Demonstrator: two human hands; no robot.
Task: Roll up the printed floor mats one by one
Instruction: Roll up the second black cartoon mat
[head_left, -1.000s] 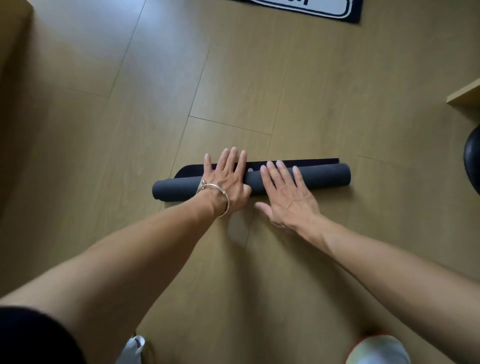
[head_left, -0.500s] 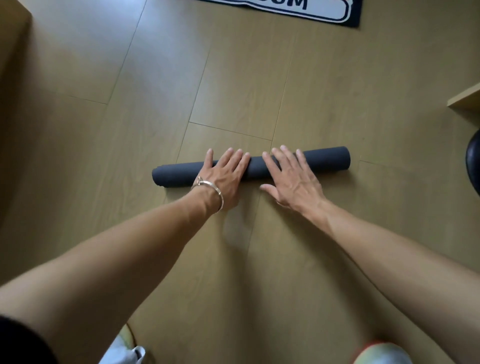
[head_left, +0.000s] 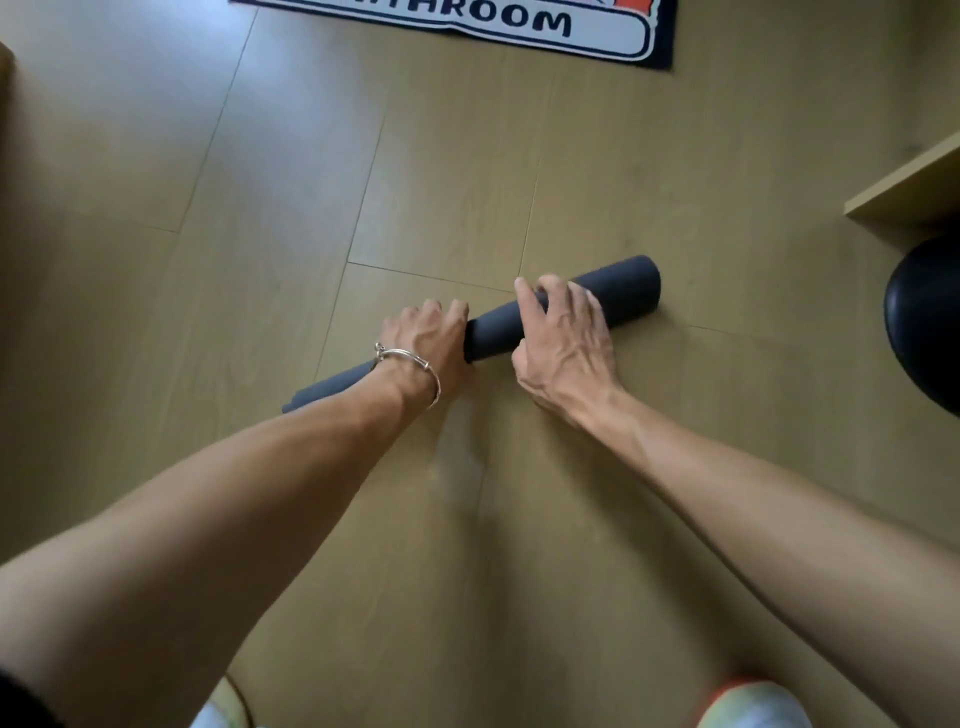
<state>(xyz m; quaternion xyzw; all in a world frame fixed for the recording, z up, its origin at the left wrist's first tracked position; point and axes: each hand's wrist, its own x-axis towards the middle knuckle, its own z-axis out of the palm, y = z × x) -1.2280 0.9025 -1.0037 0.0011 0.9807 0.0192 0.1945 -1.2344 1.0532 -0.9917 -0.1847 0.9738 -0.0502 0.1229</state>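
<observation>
A floor mat rolled into a dark grey tube (head_left: 626, 287) lies on the wooden floor, its right end angled away from me. My left hand (head_left: 426, 340), with a metal bracelet on the wrist, grips the tube near its middle, fingers curled over the top. My right hand (head_left: 563, 340) grips it just to the right, fingers wrapped over and thumb on the near side. The tube's left end (head_left: 322, 391) sticks out past my left wrist. A second printed mat (head_left: 519, 26), white with dark letters and a navy border, lies flat at the top.
A light wooden furniture edge (head_left: 906, 189) juts in at the right, with a black round seat (head_left: 927, 322) below it. My shoes (head_left: 748, 706) show at the bottom edge. Bare wood floor surrounds the tube.
The last flat strip of mat has been rolled in. My flat, pressing hands have curled round the tube, and its right end has swung away from me.
</observation>
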